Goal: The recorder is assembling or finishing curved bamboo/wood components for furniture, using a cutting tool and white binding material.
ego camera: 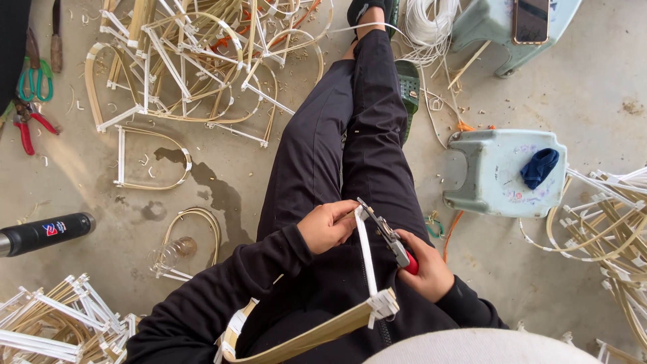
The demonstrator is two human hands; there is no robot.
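Seated on the floor (pixel 579 81), legs crossed, working in the lap. Left hand (pixel 328 225) closed around the top end of the white-wrapped strip (pixel 366 253) of a bamboo frame (pixel 317 334), pinching it just below the tape end. Right hand (pixel 421 269) clenched on the red handles of pliers (pixel 385 232); tips touching the strip's top end right beside the left fingers (pixel 347 214). Whether the pliers are biting or merely resting against the tape: cannot tell, too small. Frame lies across the lap, taped corner joint low and centre, curved bamboo rail running down-left under the left sleeve.

Judged step: finishing or trimming the tape at the strip's free end. Next move likely calls for a steady left pinch to keep the wrap taut, a small precise squeeze at the tip, fingers kept out of the bite.

Around: pile of finished frames (pixel 202 61) top left, more at right, pale stool (pixel 499 172) with blue cloth (pixel 539 167), black flask (pixel 44 232) at left, green scissors (pixel 35 74) and red cutters (pixel 27 125) well apart on the floor.
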